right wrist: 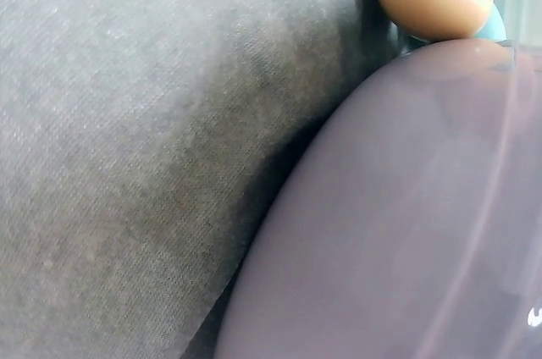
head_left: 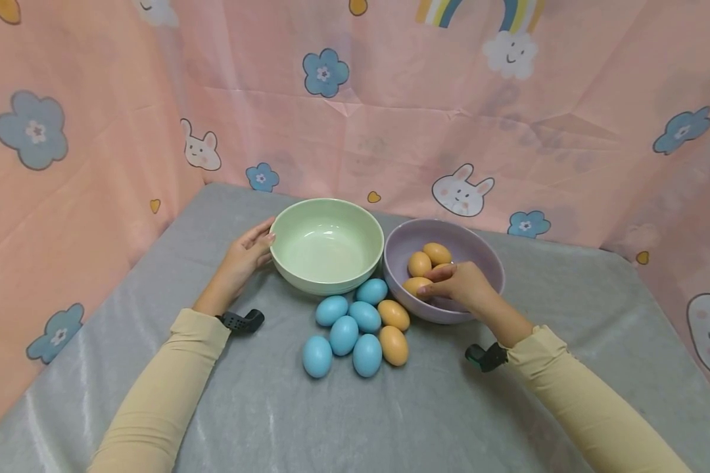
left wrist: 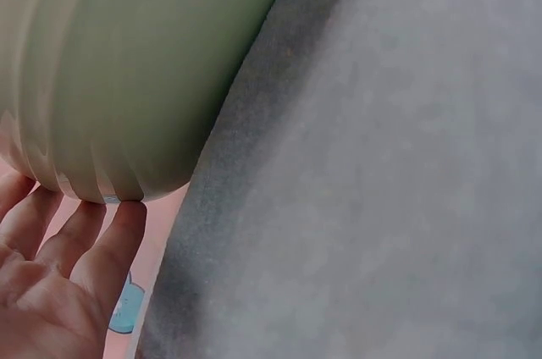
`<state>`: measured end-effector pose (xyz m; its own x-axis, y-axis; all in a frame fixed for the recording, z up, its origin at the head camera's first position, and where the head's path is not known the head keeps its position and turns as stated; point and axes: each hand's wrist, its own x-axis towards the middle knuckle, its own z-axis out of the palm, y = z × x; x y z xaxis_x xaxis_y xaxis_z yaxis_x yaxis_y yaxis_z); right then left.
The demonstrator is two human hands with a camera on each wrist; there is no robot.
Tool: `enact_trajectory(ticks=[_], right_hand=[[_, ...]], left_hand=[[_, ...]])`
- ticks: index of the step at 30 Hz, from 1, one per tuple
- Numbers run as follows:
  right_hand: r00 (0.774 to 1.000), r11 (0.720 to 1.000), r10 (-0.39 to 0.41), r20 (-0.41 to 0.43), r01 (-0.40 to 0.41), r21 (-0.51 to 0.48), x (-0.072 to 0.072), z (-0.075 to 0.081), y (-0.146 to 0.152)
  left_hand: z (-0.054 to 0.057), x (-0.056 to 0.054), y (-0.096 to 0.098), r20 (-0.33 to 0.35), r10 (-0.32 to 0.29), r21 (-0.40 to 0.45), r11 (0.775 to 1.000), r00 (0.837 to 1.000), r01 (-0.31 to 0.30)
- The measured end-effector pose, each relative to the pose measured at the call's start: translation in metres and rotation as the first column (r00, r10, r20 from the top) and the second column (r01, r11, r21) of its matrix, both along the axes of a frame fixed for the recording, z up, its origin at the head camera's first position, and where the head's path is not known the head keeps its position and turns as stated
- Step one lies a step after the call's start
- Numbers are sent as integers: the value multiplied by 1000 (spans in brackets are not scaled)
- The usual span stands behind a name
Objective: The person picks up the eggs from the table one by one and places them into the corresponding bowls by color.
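My left hand point(head_left: 241, 257) is at the left side of a light green bowl point(head_left: 327, 246), thumb near its rim. In the left wrist view, its outstretched fingers point(left wrist: 118, 249) touch the bowl's outer wall. Inside the purple bowl point(head_left: 491, 257), my right hand point(head_left: 464, 286) pinches an orange-brown egg point(head_left: 417, 286) between thumb and fingers. Two more orange-brown eggs, one of them point(head_left: 437, 253) toward the back, lie in that bowl, and another is partly hidden behind the hand. The right wrist view shows the purple bowl's outside point(right wrist: 381, 223), without the hand.
Several blue eggs point(head_left: 344, 336) lie grouped on the grey cloth point(head_left: 260, 407) in front of the bowls. Two orange-brown eggs point(head_left: 394, 346) sit at the group's right side. A pink patterned curtain point(head_left: 378, 144) stands behind the table and at both sides.
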<state>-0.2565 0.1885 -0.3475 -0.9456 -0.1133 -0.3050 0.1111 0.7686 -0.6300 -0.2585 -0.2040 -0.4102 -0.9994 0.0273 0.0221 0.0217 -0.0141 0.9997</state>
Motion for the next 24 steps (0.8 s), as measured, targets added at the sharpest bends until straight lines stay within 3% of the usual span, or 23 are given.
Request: enact_trajectory(ticks=[9, 24], right_hand=[[1000, 1000, 20, -20, -20, 13, 1, 1, 2], [999, 993, -47, -6, 46, -109, 3, 2, 4]], left_hand=[[0, 0, 0, 1, 5, 0, 1000, 1000, -5], [1, 0, 1, 14, 8, 4, 1000, 1000, -8]])
